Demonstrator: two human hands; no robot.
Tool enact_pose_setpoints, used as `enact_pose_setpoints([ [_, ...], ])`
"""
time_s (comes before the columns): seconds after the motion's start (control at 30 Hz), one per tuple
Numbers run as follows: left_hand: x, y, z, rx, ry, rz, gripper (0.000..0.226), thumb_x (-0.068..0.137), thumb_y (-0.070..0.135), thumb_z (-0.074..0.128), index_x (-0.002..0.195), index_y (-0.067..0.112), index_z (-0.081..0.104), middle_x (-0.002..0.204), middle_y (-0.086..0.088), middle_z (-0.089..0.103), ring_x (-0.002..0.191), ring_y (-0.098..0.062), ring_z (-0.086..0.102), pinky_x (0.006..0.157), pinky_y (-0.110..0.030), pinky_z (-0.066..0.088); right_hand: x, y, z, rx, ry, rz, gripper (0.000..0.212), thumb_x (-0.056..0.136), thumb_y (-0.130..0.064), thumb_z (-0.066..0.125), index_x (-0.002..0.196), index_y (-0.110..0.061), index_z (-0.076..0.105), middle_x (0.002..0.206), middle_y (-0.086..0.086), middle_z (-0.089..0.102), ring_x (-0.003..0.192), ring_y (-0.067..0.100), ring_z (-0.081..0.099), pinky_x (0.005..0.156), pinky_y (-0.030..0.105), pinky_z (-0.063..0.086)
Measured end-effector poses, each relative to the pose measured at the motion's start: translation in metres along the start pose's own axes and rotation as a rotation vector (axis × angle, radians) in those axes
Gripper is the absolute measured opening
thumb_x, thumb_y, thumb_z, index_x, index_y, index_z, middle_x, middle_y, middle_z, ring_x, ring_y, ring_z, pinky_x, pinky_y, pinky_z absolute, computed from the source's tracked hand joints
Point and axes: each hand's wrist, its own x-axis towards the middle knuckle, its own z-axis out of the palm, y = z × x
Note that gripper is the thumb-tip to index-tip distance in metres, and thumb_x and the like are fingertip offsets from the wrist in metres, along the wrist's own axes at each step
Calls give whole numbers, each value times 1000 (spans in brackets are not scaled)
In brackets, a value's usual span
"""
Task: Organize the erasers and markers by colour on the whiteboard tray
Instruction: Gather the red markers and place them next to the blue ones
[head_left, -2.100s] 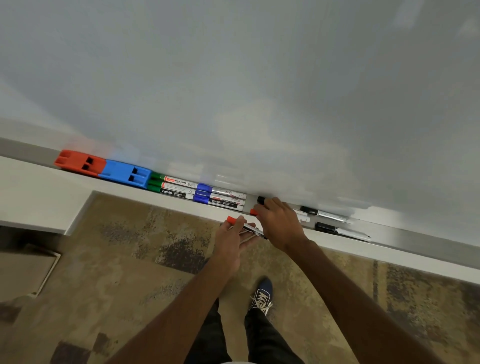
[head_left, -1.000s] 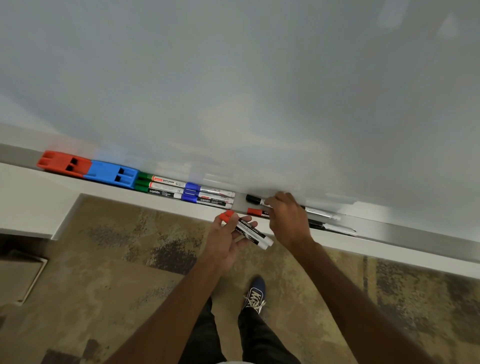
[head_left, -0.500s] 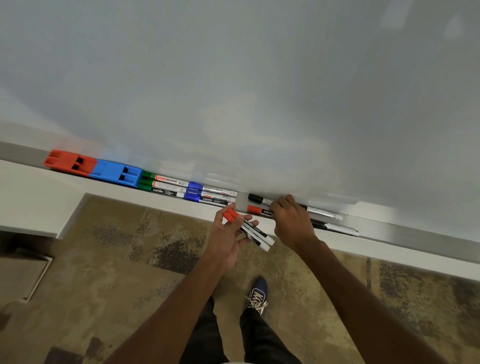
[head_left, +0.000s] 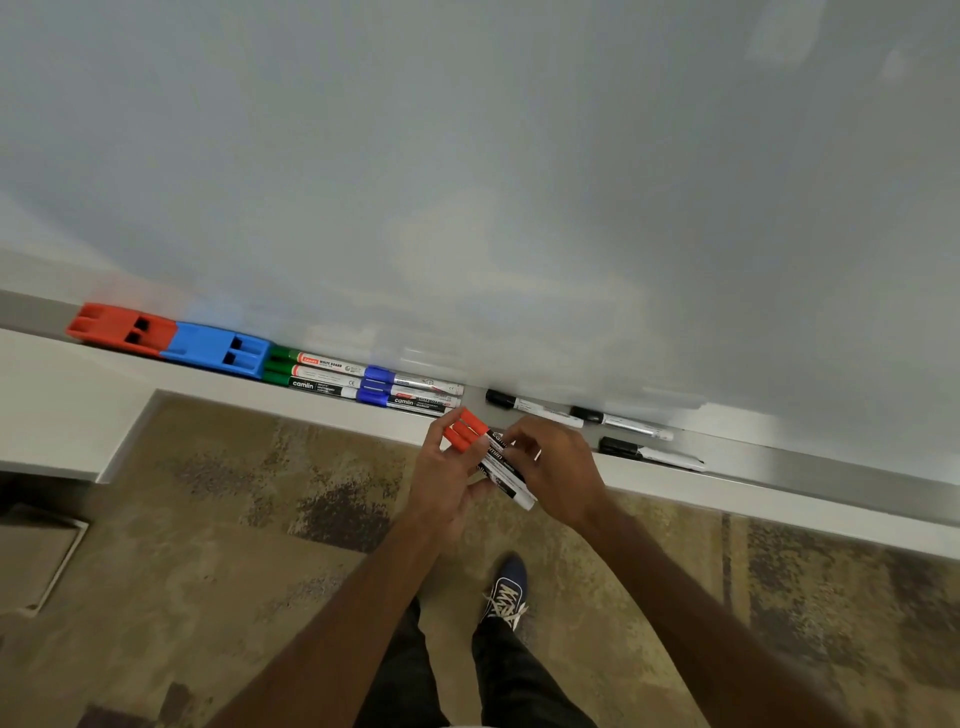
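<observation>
Since a moment ago the right hand has left the tray and come over to the left hand, and the red-capped marker that lay on the tray by the black ones is gone from there. Both hands now meet just in front of the tray's edge, fingers curled around a bundle of red markers, red caps pointing up and left, white barrels angling down to the right. Left hand grips near the caps; right hand closes over the barrels.

On the tray, left to right: red eraser, blue eraser touching it, green markers, blue markers, then three black markers lying loose and apart.
</observation>
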Motion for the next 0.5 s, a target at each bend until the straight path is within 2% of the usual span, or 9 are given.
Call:
enact_pose_setpoints([
  [0.1,1,-1,-1,37,27,18,41,87,10,72,112,42,67,105,-11,76,93,-30,76,73,-47,62,0,3,-2,20,-44,-37,9,90,-16,67,95,-14,74,85,2,72,75,15,62,70,32,51],
  [0.17,3,-2,-1,62,82,25,40,86,8,74,108,41,67,109,-13,73,93,-30,75,75,-50,62,0,6,-4,2,-28,-44,10,91,-17,66,95,-16,75,87,-1,72,75,13,63,69,31,51],
  [0.27,5,0,1,87,115,28,41,85,6,74,111,38,65,114,-14,71,96,-31,74,79,-55,61,4,20,-7,-279,147,-29,10,88,-11,67,95,-14,73,91,1,72,79,20,66,63,30,50],
  [0.37,3,1,2,52,111,23,44,86,5,73,119,31,63,116,-16,70,99,-33,73,79,-52,62,10,30,-10,-580,121,-37,23,72,7,69,89,-8,70,84,8,70,75,29,68,52,33,49],
  [0.5,1,3,1,12,101,24,46,86,3,72,124,25,62,115,-17,70,98,-33,73,74,-48,62,19,32,-11,-790,19,-136,43,45,8,80,84,-8,68,71,7,68,62,27,66,46,29,48],
])
